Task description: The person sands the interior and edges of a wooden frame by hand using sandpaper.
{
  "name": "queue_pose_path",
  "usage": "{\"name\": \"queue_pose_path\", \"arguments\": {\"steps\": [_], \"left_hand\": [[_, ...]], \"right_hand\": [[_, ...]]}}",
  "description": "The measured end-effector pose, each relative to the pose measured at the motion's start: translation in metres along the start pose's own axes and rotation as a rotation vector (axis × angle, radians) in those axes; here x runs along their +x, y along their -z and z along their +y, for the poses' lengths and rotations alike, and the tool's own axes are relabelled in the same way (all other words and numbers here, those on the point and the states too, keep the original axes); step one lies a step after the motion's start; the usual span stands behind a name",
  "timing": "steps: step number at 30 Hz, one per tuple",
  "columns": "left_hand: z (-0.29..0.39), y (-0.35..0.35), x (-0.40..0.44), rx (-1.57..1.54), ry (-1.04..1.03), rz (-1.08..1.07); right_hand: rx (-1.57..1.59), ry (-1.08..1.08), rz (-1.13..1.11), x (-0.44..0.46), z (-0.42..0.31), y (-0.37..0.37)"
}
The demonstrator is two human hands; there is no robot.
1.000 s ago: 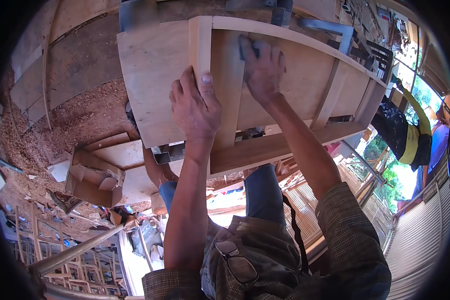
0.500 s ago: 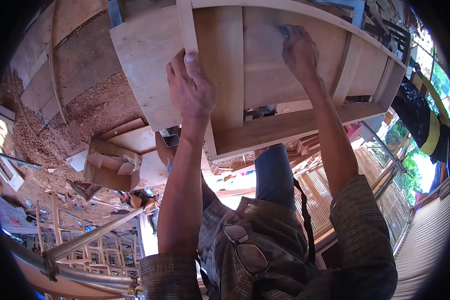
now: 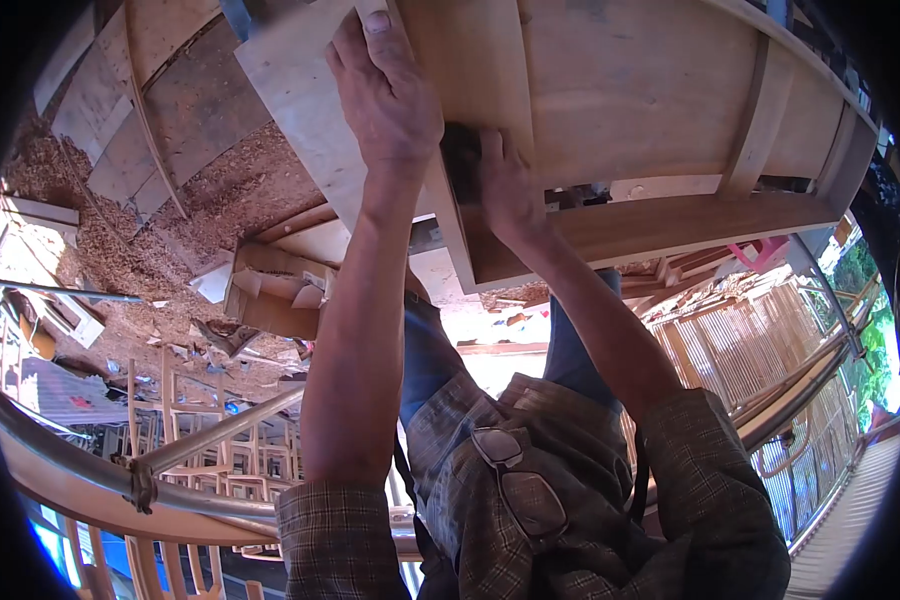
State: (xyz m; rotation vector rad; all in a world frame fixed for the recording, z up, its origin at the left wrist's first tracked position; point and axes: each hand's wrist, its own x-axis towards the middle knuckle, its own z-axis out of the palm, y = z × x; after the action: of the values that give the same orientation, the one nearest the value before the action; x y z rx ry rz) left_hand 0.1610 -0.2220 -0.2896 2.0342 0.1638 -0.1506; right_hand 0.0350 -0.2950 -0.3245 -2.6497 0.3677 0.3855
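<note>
A shallow wooden frame with a panel inside (image 3: 630,90) lies across the top of the view. My left hand (image 3: 390,100) grips its left rail, the thumb lying along the top and the fingers over the outer side. Inside the frame, near the lower left corner, my right hand (image 3: 510,190) presses a dark piece of sandpaper (image 3: 461,165) against the inner side of that rail. The fingers partly cover the sandpaper, so its full shape is hidden. A pale flat board (image 3: 300,85) sits left of the frame.
A cardboard box (image 3: 270,300) stands on the shaving-strewn ground (image 3: 240,190) at left. Metal pipes (image 3: 210,430) cross the lower left, with stacked wooden chair frames (image 3: 210,440) behind. Glasses (image 3: 530,500) hang on my shirt. Bamboo slats (image 3: 720,330) stand at right.
My right hand has moved left and toward me, from the middle of the panel to the left rail, with the sandpaper. My left hand stays on the rail; the view has shifted.
</note>
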Motion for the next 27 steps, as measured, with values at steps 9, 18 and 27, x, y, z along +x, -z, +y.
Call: {"name": "queue_pose_path", "arguments": {"steps": [9, 18, 27], "left_hand": [[-0.012, -0.003, 0.002, -0.052, 0.095, -0.015], [-0.028, -0.006, 0.004, -0.055, 0.127, 0.039], [-0.019, 0.007, 0.004, -0.013, 0.103, 0.049]], "right_hand": [[0.008, 0.088, 0.110, 0.034, 0.018, 0.011], [-0.159, 0.486, 0.211, 0.079, 0.014, 0.036], [-0.138, 0.859, 0.148, 0.052, 0.065, -0.007]]}}
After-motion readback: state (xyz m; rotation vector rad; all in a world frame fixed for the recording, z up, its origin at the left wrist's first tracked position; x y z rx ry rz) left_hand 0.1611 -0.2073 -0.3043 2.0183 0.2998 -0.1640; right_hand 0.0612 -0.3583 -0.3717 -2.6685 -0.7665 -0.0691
